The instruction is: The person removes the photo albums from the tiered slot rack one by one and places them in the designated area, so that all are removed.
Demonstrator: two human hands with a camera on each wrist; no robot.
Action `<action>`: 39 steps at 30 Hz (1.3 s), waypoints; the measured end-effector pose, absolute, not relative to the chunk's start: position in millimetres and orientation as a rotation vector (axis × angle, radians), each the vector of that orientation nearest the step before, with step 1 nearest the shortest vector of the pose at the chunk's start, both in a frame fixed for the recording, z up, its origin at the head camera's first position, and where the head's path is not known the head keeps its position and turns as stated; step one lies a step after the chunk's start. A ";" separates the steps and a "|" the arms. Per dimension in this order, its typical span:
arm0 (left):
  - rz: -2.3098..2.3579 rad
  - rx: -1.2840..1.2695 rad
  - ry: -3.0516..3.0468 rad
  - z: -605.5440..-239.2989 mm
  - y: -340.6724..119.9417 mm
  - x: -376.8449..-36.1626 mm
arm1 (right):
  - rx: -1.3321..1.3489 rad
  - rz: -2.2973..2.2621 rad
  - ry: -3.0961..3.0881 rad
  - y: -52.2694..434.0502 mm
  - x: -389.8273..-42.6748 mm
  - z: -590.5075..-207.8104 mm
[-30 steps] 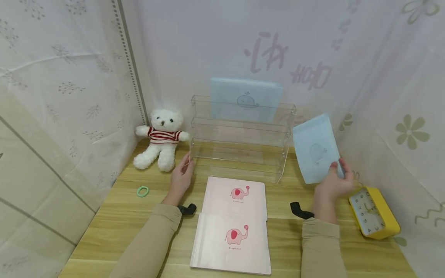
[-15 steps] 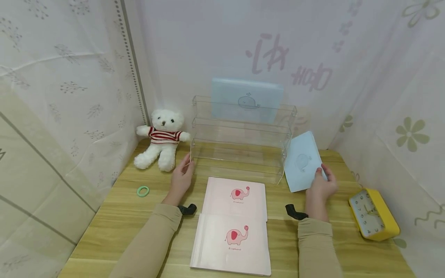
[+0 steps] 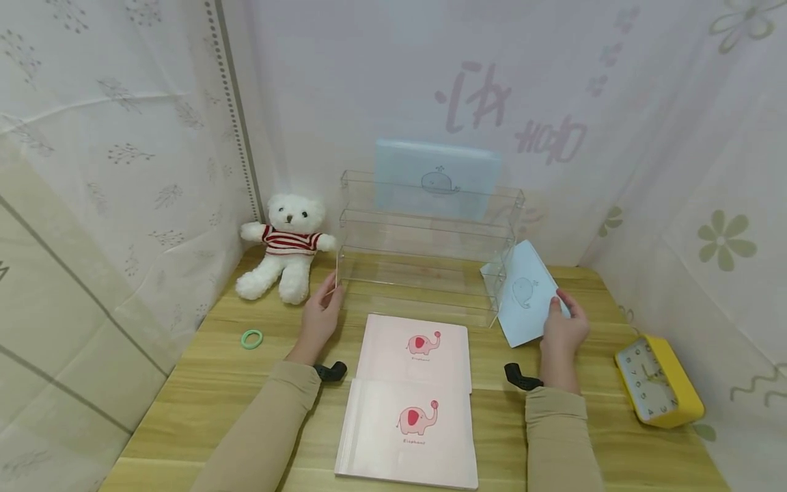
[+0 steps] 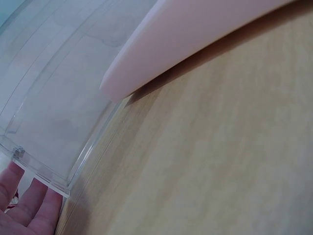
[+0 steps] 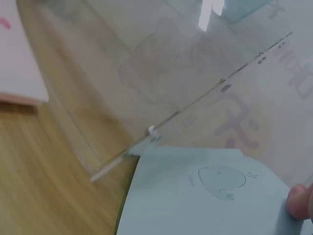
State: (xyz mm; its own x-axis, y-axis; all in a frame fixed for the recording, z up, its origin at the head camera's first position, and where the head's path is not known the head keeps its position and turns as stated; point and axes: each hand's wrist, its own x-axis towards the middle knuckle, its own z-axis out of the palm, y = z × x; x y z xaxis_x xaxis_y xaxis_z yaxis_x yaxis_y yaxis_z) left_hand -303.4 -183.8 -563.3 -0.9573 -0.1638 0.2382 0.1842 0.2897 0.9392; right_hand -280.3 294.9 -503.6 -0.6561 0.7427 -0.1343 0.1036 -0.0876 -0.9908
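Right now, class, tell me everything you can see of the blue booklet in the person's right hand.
The blue booklet is thin and pale blue, with a small whale drawn on its cover. It looks like paper or card. It stands tilted, its lower corner near the wooden table, its left edge at the right end of the clear shelf. The right hand holds its right edge.

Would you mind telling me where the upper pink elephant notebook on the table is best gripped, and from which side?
I would take the upper pink notebook by its left edge, coming from the left. That edge is bare, while the near edge is overlapped by the lower pink notebook and the far edge sits close to the clear rack. It lies flat, so probably slide fingertips under first.
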 end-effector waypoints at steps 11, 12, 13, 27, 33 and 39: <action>-1.727 0.010 -2.282 -563.4 -182.8 -301.4 | -0.786 1.467 -2.005 296.2 -276.4 -518.1; -1.729 0.010 -2.282 -563.7 -182.7 -301.4 | -0.777 1.451 -2.011 296.7 -276.5 -520.4; -1.731 0.010 -2.282 -564.0 -182.7 -301.4 | -0.767 1.441 -2.016 297.2 -276.5 -522.7; -1.713 -0.015 -2.260 -562.6 -183.5 -301.3 | -0.710 1.328 -2.227 308.6 -272.0 -552.4; -1.708 -0.005 -2.266 -562.2 -183.0 -301.4 | -0.703 1.187 -2.369 312.0 -275.2 -560.0; -1.695 -0.004 -2.275 -562.9 -182.4 -302.1 | -0.678 1.025 -2.466 309.3 -276.2 -563.2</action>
